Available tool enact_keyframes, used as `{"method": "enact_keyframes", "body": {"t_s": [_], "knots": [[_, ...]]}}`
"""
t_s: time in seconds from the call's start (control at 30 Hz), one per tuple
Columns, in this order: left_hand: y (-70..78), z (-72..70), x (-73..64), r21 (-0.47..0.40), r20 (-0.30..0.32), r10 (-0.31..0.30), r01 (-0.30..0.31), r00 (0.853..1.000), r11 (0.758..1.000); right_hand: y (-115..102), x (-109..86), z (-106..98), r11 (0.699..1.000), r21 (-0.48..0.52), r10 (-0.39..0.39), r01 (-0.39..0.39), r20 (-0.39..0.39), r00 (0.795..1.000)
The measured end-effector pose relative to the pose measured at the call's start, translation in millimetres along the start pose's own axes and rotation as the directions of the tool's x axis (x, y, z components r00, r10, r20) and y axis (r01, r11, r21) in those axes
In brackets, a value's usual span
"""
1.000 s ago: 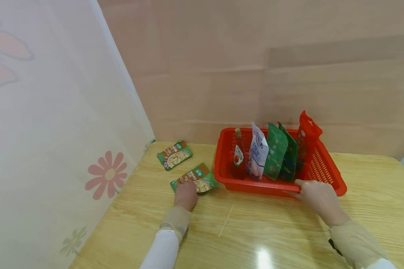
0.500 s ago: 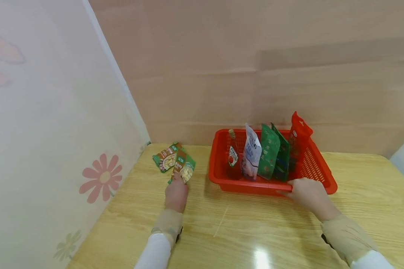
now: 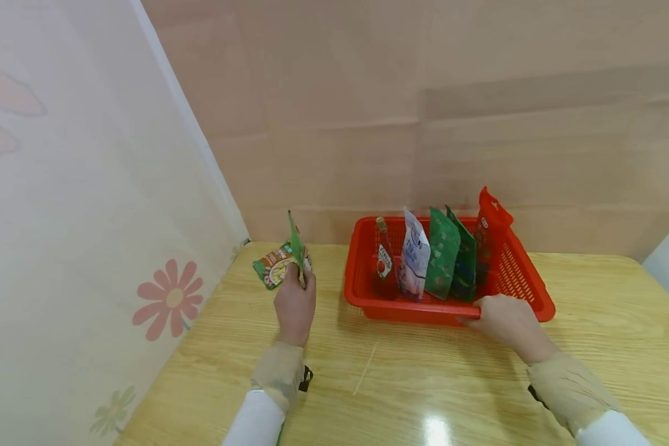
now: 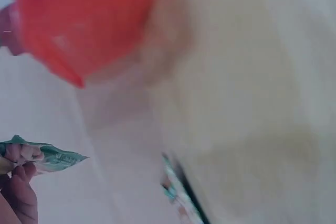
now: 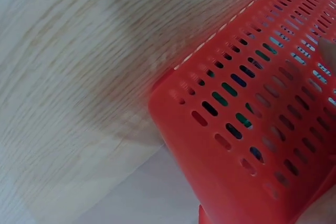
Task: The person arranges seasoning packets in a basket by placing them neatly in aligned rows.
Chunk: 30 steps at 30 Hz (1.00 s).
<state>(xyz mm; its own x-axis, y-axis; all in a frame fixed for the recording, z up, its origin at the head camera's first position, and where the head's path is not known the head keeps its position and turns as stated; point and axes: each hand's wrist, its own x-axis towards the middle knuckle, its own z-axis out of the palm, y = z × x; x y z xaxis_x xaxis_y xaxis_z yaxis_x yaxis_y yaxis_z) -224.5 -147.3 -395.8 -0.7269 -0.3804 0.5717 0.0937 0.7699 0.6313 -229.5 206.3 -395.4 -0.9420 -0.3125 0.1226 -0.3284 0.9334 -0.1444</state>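
In the head view my left hand [image 3: 295, 313] pinches a green seasoning packet [image 3: 296, 240], which stands nearly edge-on to the camera. Behind and left of it, a second green and brown packet [image 3: 270, 267] lies flat on the table, partly covered. The left wrist view has the held packet [image 4: 60, 159] between thumb and fingers at the left edge. My right hand [image 3: 506, 323] grips the front rim of a red plastic basket [image 3: 412, 314], with the thumb on top. Only a sliver of that hand shows in the right wrist view, beside the slotted basket wall [image 5: 210, 150].
Inside the basket stand a corked glass bottle [image 3: 384, 257], a white pouch [image 3: 414, 257], two green pouches, one in front [image 3: 443, 254], and a red bag [image 3: 489, 229]. A flowered panel [image 3: 170, 297] borders the wooden table [image 3: 368, 384] on the left; a brown wall closes the back.
My left hand has carried the packet left from beside the basket to the other packet and tipped it from flat to upright. My right hand keeps its hold on the rim.
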Motion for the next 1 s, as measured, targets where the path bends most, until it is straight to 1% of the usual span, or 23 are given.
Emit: {"method": "enact_keyframes", "body": {"t_s": [0.03,0.1,0.17,0.23,0.27,0.33,0.4,0.5,0.57,0.67,0.8,0.87,1.0], "knots": [[6.1,-0.1,0.7,-0.038,-0.022,-0.002,0.001,1.000,0.999,0.4,-0.3,-0.6,1.000,0.006,0.007,-0.007,0.004,1.000],[18.3,-0.5,1.0,-0.126,-0.029,-0.013,0.010,0.999,0.992,0.7,-0.7,-1.5,1.000,0.010,0.014,-0.014,0.005,1.000],[30.2,-0.6,0.2,-0.196,-0.006,-0.030,0.029,1.000,0.980,0.6,-1.0,-1.8,1.000,0.008,0.021,-0.021,0.011,1.000],[40.2,0.7,-0.4,-0.253,0.034,-0.048,0.055,0.998,0.966,0.2,-1.2,-1.8,1.000,0.005,0.025,-0.025,0.010,1.000],[44.8,1.4,-0.9,-0.276,0.059,-0.055,0.069,0.997,0.959,-0.3,-1.5,-1.8,1.000,0.004,0.024,-0.024,0.011,1.000],[51.5,4.6,-1.0,-0.287,0.079,-0.054,0.074,0.995,0.955,-1.7,-1.9,-1.7,1.000,0.007,0.028,-0.028,0.014,1.000],[56.0,9.4,-0.7,-0.291,0.079,-0.048,0.069,0.996,0.954,-3.7,-2.7,-1.9,0.999,0.010,0.035,-0.035,0.011,0.999],[59.1,18.7,1.1,-0.275,0.063,-0.023,0.039,0.998,0.961,-6.1,-3.9,-2.6,0.999,0.008,0.046,-0.046,0.000,0.999],[60.1,25.4,1.5,-0.278,0.075,-0.011,0.031,0.997,0.960,-5.8,-4.3,-2.2,0.999,0.010,0.050,-0.050,-0.005,0.999],[63.8,33.9,2.0,-0.258,0.103,0.005,0.022,0.995,0.966,-5.2,-3.7,-2.3,0.998,0.016,0.054,-0.054,0.007,0.998],[71.0,43.9,1.9,-0.199,0.110,0.033,-0.010,0.993,0.980,-6.3,-2.6,-3.8,0.998,0.023,0.060,-0.060,0.034,0.998],[73.9,48.6,1.8,-0.168,0.118,0.046,-0.026,0.992,0.986,-6.8,-2.6,-4.0,0.998,0.019,0.062,-0.063,0.036,0.997],[77.9,55.2,2.3,-0.102,0.168,0.055,-0.038,0.984,0.994,-7.7,-2.6,-2.3,0.998,0.015,0.064,-0.064,0.018,0.998]]}}
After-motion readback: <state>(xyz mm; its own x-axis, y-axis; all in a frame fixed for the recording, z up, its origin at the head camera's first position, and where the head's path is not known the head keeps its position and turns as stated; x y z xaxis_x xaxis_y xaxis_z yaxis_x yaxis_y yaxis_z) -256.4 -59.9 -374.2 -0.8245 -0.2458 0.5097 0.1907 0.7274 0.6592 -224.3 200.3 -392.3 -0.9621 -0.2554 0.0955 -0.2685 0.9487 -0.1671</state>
